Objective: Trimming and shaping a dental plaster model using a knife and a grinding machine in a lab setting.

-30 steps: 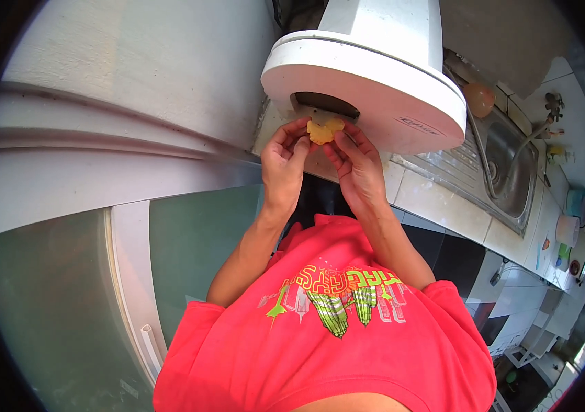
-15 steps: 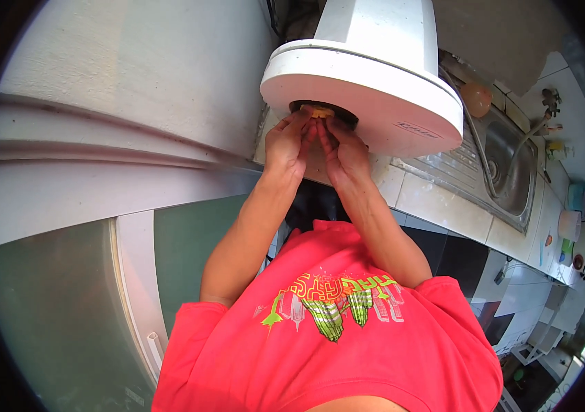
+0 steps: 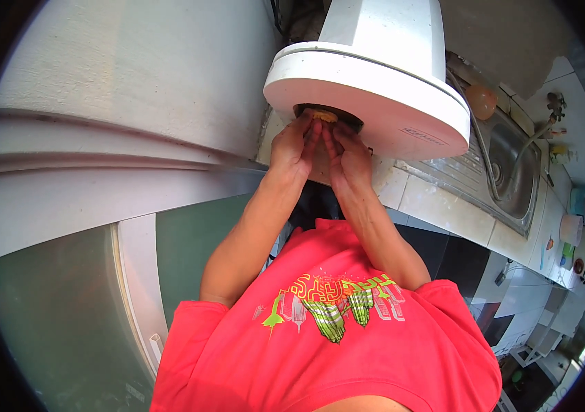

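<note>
A large white appliance [image 3: 388,110] with a rounded front stands ahead of me; I cannot make out its exact kind. In its lower face is a dark round opening [image 3: 352,121]. At that opening sits a small orange-yellow piece [image 3: 325,116] with an uneven edge. My left hand [image 3: 287,147] pinches the piece from the left, its fingers closed. From the right, my right hand [image 3: 352,159] reaches up with bent fingers drawn together at the piece's lower edge. The inner part of the opening is hidden behind the piece and the fingers.
To the right, a tiled counter [image 3: 436,206] carries a metal sink [image 3: 518,172] with a hose [image 3: 490,165] and an orange round object [image 3: 481,101] beside it. A pale wall [image 3: 141,89] and a green-panelled door [image 3: 59,309] are on the left.
The whole view has shifted slightly, moving the appliance and hands a little to the right. More of the orange-yellow piece shows above my fingers. Both hands stay at the opening.
</note>
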The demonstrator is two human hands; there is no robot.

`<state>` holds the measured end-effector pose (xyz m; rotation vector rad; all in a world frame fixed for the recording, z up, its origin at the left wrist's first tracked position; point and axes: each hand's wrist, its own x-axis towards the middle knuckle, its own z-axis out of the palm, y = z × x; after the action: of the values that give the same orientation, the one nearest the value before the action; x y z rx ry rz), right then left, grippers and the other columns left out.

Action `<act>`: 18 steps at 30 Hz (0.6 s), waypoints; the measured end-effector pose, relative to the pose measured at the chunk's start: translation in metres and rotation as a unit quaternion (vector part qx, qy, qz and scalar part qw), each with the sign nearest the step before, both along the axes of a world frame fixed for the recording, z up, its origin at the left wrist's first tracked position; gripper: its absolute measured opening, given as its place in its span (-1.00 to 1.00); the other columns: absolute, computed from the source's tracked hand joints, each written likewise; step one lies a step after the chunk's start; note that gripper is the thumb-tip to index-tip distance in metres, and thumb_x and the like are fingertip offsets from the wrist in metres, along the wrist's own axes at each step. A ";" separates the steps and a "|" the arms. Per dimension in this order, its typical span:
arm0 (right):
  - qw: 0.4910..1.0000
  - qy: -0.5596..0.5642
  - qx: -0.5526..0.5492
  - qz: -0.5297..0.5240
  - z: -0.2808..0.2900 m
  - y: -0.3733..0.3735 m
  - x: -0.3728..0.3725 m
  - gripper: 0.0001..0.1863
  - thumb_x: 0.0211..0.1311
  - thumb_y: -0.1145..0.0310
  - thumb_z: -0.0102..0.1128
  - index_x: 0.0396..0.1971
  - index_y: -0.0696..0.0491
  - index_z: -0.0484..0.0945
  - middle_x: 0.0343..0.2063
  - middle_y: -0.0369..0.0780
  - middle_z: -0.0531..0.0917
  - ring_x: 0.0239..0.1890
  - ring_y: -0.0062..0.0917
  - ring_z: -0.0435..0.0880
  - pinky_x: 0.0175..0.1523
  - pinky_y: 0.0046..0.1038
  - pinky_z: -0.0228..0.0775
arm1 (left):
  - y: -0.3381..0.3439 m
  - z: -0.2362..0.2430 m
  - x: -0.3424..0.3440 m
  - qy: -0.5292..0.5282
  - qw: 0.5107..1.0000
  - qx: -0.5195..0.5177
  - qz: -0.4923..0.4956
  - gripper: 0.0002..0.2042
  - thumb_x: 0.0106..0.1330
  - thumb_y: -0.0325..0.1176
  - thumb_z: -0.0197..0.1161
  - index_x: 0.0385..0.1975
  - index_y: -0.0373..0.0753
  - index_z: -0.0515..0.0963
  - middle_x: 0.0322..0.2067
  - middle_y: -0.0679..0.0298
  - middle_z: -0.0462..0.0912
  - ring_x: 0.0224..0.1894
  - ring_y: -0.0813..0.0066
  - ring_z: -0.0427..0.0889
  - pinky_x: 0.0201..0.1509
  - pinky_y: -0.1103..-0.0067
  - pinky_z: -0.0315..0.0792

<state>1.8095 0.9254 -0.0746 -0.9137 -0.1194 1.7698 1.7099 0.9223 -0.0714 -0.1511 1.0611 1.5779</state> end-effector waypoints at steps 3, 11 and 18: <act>1.000 0.004 0.000 -0.001 0.001 -0.001 0.000 -0.72 0.22 0.66 -0.02 -0.05 0.28 0.39 -0.07 -0.08 0.50 0.01 -0.35 0.54 0.17 -0.42 0.47 | 0.001 -0.001 0.000 -0.018 1.000 0.009 0.006 -0.83 0.22 -0.46 0.29 -0.24 -0.36 0.51 -0.26 0.25 0.54 -0.25 0.55 0.54 -0.13 0.69 0.52; 1.000 0.014 0.003 -0.010 0.003 -0.003 0.001 -0.70 0.21 0.65 0.00 -0.04 0.28 0.37 -0.05 -0.08 0.49 0.01 -0.35 0.54 0.16 -0.42 0.47 | 0.005 0.002 0.002 -0.016 1.000 -0.001 0.009 -0.86 0.23 -0.51 0.27 -0.26 -0.36 0.50 -0.26 0.24 0.54 -0.25 0.54 0.55 -0.13 0.70 0.53; 1.000 0.017 0.003 -0.020 0.001 -0.004 0.001 -0.72 0.22 0.64 0.01 -0.06 0.27 0.39 -0.08 -0.09 0.52 -0.01 -0.36 0.56 0.17 -0.41 0.46 | 0.006 0.006 0.003 -0.012 1.000 -0.001 0.013 -0.82 0.22 -0.52 0.27 -0.22 -0.39 0.48 -0.22 0.20 0.53 -0.24 0.51 0.55 -0.10 0.68 0.54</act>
<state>1.8101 0.9218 -0.0734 -0.8761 -0.0835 1.7473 1.7126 0.9281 -0.0657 -0.1866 1.0452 1.5949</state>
